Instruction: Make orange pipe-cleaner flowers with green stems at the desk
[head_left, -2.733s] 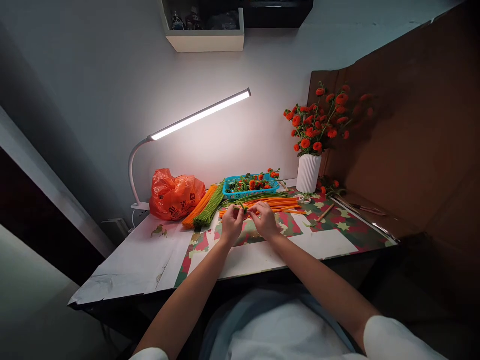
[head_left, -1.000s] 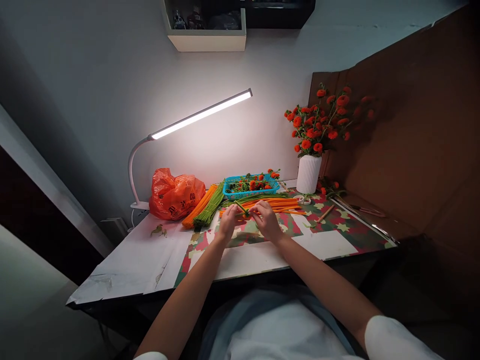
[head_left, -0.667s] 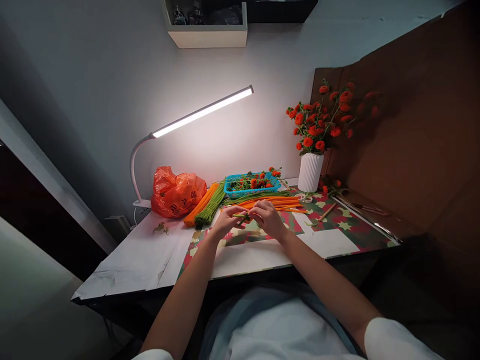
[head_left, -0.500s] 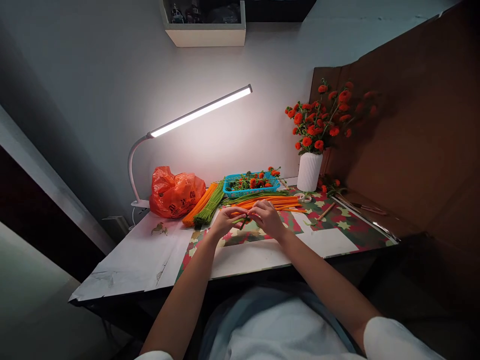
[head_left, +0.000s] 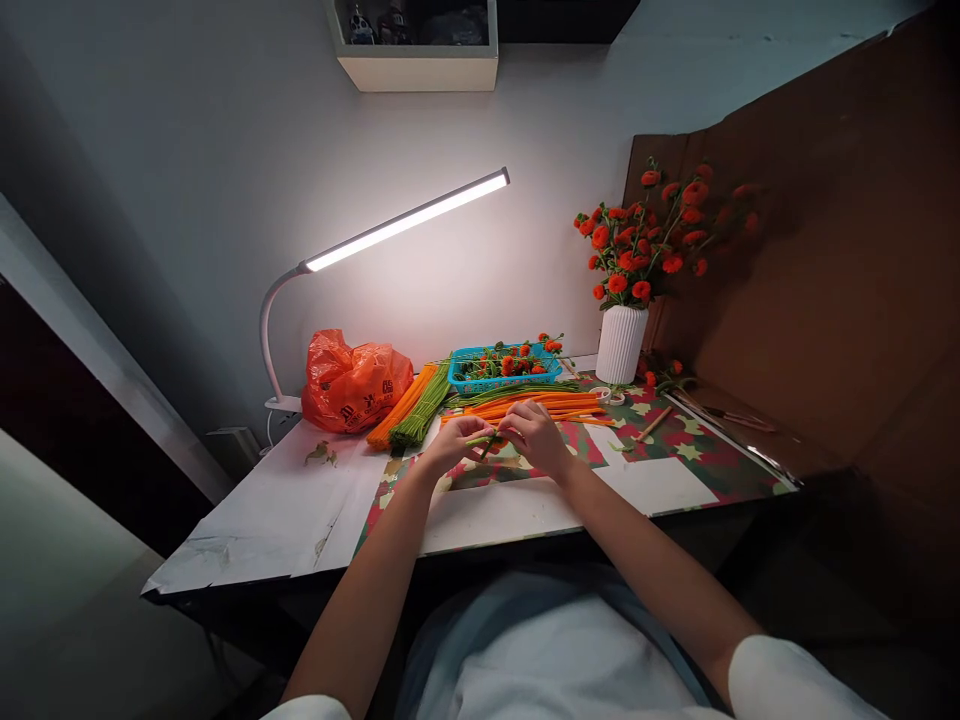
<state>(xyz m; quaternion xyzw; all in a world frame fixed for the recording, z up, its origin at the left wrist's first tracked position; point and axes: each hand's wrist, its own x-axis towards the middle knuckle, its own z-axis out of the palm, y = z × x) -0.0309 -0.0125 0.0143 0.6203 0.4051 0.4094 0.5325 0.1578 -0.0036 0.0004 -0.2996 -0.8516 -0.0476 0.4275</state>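
Left hand (head_left: 459, 440) and right hand (head_left: 532, 432) nearly meet, both pinching a small green piece (head_left: 487, 447) (details too small to tell) above the table (head_left: 270, 510); it looks unfinished. Orange flowers (head_left: 508, 366) in the basket (head_left: 454, 376) seem done; loose orange strips (head_left: 555, 402) appear unused.

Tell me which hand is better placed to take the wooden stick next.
Right, probably: the right hand is nearer the wooden stick, and the left hand lies farther off. Both hands meet at the green piece, so the right may have to let go first.
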